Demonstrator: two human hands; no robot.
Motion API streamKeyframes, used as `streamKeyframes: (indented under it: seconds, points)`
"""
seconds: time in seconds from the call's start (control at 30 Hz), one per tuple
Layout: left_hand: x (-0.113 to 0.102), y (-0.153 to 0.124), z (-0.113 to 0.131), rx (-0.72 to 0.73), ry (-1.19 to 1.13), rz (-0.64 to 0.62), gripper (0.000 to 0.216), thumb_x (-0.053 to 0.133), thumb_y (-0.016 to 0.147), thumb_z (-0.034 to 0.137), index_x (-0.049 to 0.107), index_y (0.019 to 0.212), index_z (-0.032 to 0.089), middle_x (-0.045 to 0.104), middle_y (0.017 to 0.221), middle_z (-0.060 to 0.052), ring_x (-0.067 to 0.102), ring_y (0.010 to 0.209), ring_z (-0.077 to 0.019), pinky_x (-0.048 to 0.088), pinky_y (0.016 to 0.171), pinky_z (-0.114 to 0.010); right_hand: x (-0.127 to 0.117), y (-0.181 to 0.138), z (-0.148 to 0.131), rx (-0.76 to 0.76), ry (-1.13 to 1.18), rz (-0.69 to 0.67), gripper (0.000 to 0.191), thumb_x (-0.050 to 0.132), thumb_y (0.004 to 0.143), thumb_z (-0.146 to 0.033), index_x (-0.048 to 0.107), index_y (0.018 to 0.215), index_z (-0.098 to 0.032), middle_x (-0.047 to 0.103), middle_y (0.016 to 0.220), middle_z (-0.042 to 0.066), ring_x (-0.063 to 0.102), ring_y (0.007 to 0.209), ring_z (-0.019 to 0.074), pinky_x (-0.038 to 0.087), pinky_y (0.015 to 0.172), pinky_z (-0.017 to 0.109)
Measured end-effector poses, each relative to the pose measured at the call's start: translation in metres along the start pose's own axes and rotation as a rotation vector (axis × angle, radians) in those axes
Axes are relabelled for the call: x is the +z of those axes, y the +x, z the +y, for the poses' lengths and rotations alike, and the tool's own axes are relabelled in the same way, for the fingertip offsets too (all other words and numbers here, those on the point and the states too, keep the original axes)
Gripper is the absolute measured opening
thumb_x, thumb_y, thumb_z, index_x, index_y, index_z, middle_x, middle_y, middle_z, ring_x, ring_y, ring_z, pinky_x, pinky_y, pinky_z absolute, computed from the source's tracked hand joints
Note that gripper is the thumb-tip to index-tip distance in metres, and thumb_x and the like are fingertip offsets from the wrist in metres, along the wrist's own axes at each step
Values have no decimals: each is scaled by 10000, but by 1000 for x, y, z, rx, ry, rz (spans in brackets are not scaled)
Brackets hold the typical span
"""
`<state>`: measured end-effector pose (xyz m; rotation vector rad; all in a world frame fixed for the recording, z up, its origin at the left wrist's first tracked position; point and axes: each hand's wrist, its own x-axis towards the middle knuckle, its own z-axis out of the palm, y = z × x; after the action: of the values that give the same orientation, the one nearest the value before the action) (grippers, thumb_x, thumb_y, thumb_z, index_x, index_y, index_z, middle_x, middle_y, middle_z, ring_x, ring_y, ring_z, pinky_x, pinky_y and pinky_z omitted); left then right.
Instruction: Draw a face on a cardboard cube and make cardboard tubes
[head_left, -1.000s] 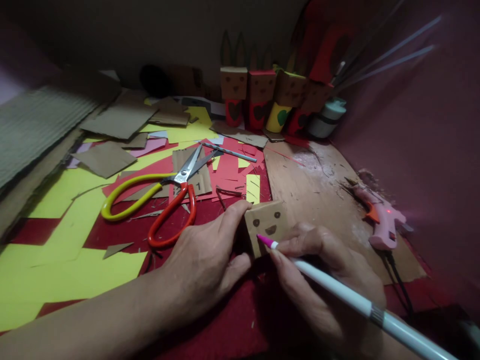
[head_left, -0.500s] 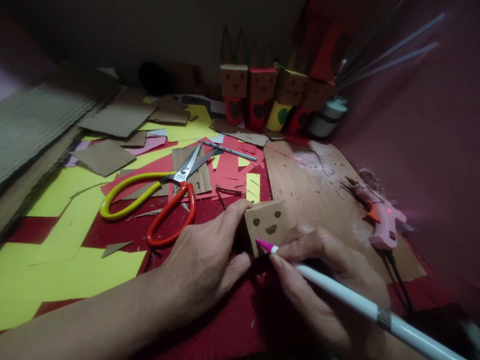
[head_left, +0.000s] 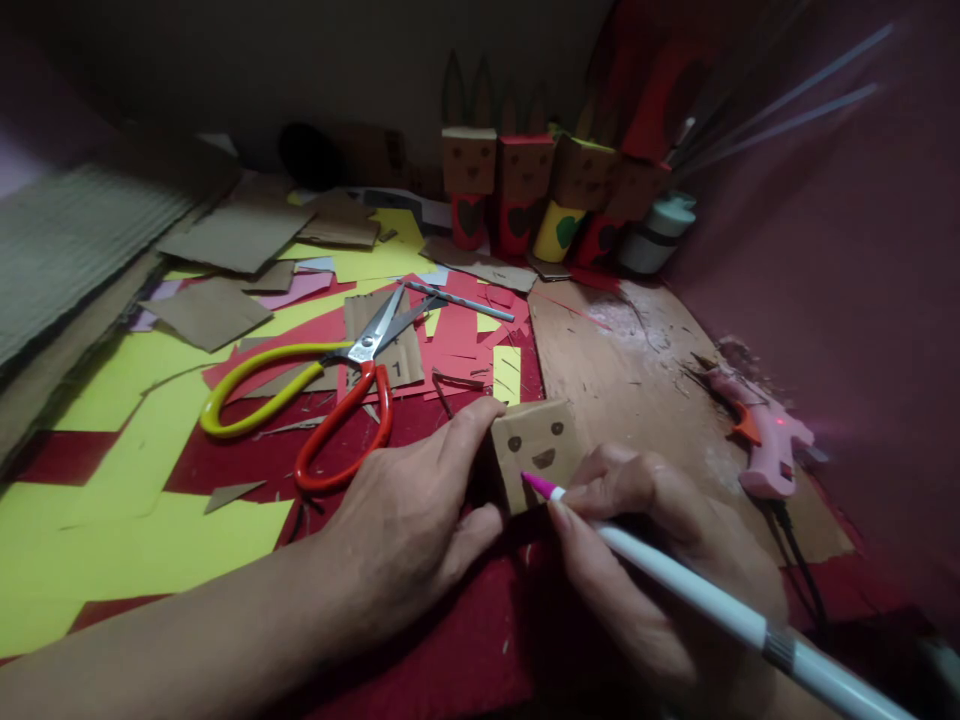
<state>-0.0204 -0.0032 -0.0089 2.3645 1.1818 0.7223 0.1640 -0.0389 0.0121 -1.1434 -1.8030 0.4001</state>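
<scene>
My left hand [head_left: 420, 500] grips the left side of a small cardboard box [head_left: 536, 430] with two dark eyes and an open mouth drawn on its front. Between the thumb and fingers of my right hand [head_left: 652, 560] is a white pen [head_left: 682, 580] with a magenta tip. That tip is at the lower left of the drawn face, close to or touching the cardboard. Scissors [head_left: 366, 345] with one yellow and one red handle lie spread to the left of the box.
Cardboard figures [head_left: 525, 170] with drawn faces stand at the back beside a pale bottle [head_left: 658, 232]. A pink glue gun [head_left: 772, 440] lies at right on a wooden board [head_left: 600, 370]. Yellow paper [head_left: 135, 550], cardboard scraps [head_left: 240, 235] and a striped pencil [head_left: 457, 300] cover the left and middle.
The pen tip and my right hand have shifted slightly right and up across the box's face. My left hand keeps its grip on the box, and the surroundings look the same.
</scene>
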Motion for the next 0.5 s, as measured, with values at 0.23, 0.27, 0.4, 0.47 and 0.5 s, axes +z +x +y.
streamKeyframes:
  seconds: [0.23, 0.27, 0.4, 0.47, 0.5]
  points:
    - [-1, -3, 0, 4, 4, -7, 550, 570, 834, 220, 327, 1326, 194, 690, 1090, -91, 707, 835, -228, 525, 598, -286, 1, -1, -1, 19, 36, -6, 137, 571, 783, -124, 515, 731, -238, 553, 587, -37, 513, 478, 101, 408, 450, 228]
    - [-1, -2, 0, 5, 11, -3, 549, 571, 832, 215, 328, 1324, 191, 690, 1092, -95, 708, 831, -229, 519, 585, -282, 1, 0, -2, 19, 38, -1, 137, 573, 782, -124, 519, 729, -239, 559, 587, -36, 519, 478, 102, 415, 454, 229]
    - [0, 0, 0, 13, 25, 8, 561, 579, 829, 213, 327, 1328, 180, 687, 1115, -109, 708, 841, -236, 505, 555, -273, 2, 0, -2, 21, 33, 18, 136, 589, 791, -133, 528, 738, -242, 590, 600, -32, 551, 496, 110, 428, 454, 225]
    - [0, 0, 1, 4, 18, 2, 556, 581, 831, 216, 332, 1327, 181, 686, 1123, -108, 708, 856, -235, 518, 577, -278, 2, 1, -2, 16, 35, 3, 131, 600, 793, -137, 534, 753, -242, 603, 613, -32, 559, 502, 108, 437, 461, 221]
    - [0, 0, 1, -5, 15, -2, 548, 582, 832, 218, 339, 1323, 183, 687, 1119, -103, 708, 863, -234, 525, 594, -282, 2, 2, -2, 12, 35, -8, 128, 604, 793, -138, 538, 759, -242, 607, 618, -33, 561, 503, 106, 444, 470, 221]
